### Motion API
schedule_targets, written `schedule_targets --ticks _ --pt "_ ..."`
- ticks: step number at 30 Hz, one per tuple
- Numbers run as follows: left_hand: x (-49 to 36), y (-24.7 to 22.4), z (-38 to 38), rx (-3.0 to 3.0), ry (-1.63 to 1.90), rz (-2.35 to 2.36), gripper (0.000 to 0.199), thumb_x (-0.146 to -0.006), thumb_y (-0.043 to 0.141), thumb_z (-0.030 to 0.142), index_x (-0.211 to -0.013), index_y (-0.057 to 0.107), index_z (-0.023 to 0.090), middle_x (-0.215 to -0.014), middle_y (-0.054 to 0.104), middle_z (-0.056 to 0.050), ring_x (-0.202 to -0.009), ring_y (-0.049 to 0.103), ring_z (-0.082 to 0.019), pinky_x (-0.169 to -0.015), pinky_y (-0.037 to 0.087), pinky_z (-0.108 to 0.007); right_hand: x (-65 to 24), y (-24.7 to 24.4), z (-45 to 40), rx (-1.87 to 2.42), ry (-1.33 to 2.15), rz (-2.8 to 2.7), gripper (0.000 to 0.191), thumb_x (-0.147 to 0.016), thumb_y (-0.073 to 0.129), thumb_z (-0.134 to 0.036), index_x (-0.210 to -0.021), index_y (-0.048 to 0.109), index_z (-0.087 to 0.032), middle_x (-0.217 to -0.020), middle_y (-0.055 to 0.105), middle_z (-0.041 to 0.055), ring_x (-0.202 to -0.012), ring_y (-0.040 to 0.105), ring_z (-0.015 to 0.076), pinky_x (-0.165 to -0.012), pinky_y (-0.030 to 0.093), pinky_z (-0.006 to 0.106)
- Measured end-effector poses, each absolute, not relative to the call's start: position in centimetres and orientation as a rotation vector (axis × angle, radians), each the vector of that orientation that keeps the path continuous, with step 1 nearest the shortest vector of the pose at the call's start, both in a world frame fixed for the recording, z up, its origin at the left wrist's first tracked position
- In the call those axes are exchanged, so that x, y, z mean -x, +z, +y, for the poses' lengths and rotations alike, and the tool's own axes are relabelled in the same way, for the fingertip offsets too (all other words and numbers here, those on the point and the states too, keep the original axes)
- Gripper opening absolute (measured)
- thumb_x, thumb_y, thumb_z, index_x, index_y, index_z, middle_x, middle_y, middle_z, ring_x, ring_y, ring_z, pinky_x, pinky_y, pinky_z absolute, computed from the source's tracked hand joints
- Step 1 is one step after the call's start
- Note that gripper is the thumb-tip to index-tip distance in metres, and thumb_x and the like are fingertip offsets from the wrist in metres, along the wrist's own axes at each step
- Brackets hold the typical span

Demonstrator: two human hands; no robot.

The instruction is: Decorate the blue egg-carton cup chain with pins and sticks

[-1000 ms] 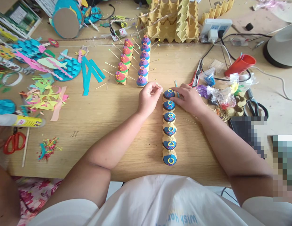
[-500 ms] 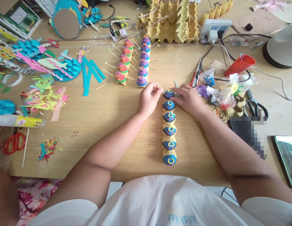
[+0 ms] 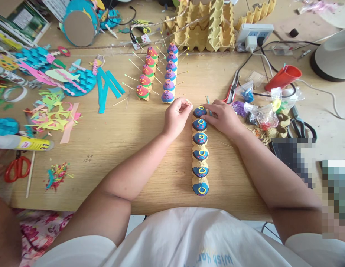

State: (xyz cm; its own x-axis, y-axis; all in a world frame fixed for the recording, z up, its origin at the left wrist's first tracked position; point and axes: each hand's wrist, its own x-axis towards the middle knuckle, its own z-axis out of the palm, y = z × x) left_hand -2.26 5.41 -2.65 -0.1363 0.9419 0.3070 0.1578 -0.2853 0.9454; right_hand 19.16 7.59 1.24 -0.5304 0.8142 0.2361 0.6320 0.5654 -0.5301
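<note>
A strip of egg carton cups (image 3: 200,154) runs away from me across the table. Its cups are coated in blue with dark edges, yellow rings and small pink marks. At the far end, my right hand (image 3: 224,118) grips the last cup between thumb and fingers. My left hand (image 3: 176,115) is closed in a pinch just left of that same cup. Whatever sits between its fingertips is too small to make out. Beyond my hands stand a purple-and-blue carton strip (image 3: 169,85) and a red-and-green one (image 3: 144,79), both with thin ball-tipped sticks poking out sideways.
Paper scraps (image 3: 55,115), a glue bottle (image 3: 27,142) and red-handled scissors (image 3: 18,168) lie left, near another person's arm (image 3: 5,226). On the right are bagged clay (image 3: 267,115), a red cup (image 3: 283,78) and black-handled scissors (image 3: 302,128). Egg cartons (image 3: 202,27) and a power strip (image 3: 254,31) stand behind.
</note>
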Motion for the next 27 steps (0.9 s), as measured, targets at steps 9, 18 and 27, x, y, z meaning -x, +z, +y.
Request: schedule_targets --ticks 9,18,27 --pt "2.13 -2.66 5.41 -1.443 1.501 1.26 0.01 -0.096 0.07 0.026 -0.09 0.063 0.023 -0.093 0.076 0.0 -0.083 0.072 -0.01 -0.081 0.06 -0.022 -19.16 1.36 7.54 1.168 0.535 -2.341 0.039 -0.094 0.069 -0.039 -0.126 0.082 -0.02 -0.091 0.066 0.0095 -0.084 0.059 0.0264 -0.08 0.045 0.037" --pt "2.28 -2.73 5.44 -1.471 1.47 1.279 0.017 -0.098 0.071 0.036 -0.091 0.063 0.023 -0.095 0.076 -0.001 -0.086 0.073 -0.011 -0.082 0.06 -0.023 -19.12 1.25 7.53 1.164 0.533 -2.335 0.038 -0.094 0.068 -0.039 -0.124 0.082 -0.02 -0.09 0.067 0.0096 -0.083 0.058 0.0263 -0.079 0.045 0.037" --pt "2.23 -2.72 5.41 -1.466 1.5 1.252 0.012 -0.096 0.071 0.029 -0.09 0.063 0.023 -0.093 0.076 0.0 -0.083 0.072 -0.011 -0.082 0.06 -0.024 -19.07 1.41 7.51 1.175 0.52 -2.351 0.039 -0.095 0.067 -0.04 -0.124 0.082 -0.018 -0.09 0.067 0.0105 -0.084 0.059 0.0271 -0.08 0.045 0.037"
